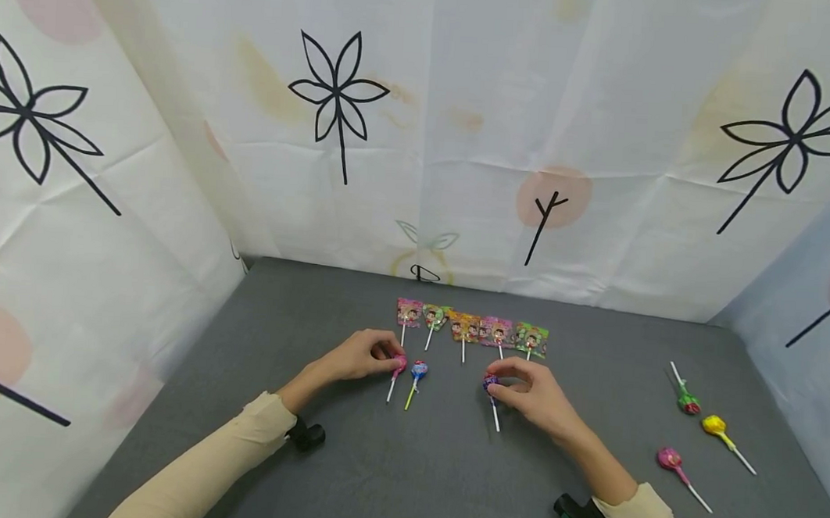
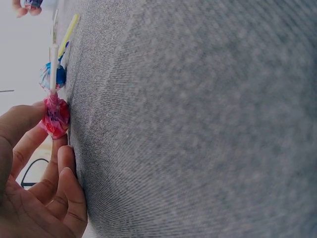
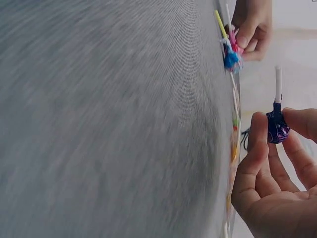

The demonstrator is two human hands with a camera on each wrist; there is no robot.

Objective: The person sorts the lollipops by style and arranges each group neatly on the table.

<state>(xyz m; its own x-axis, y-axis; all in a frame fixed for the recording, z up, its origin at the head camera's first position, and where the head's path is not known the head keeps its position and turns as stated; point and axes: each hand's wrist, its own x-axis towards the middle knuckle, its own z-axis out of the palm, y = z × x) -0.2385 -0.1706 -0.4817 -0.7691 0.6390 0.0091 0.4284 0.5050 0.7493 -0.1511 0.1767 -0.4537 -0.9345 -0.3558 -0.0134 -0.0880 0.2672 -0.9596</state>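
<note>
Between thumb and fingers, my left hand [image 1: 366,356] pinches a pink-wrapped lollipop [image 2: 56,115] by its head, low at the table, its white stick pointing toward me in the head view. Just right of it lies a blue-wrapped lollipop [image 1: 419,370] with a yellow stick. My right hand [image 1: 531,390] pinches a dark purple lollipop [image 3: 278,128] by the head, its white stick free. In the right wrist view this lollipop appears raised off the cloth. Beyond both hands, several flat-packed lollipops [image 1: 465,326] in pink, green and orange wrappers form a row.
On the right side of the grey table [image 1: 403,477] lie a green lollipop [image 1: 688,402], a yellow lollipop [image 1: 715,425] and another pink lollipop [image 1: 670,458]. White patterned curtains [image 1: 464,136] stand behind the table and at both sides.
</note>
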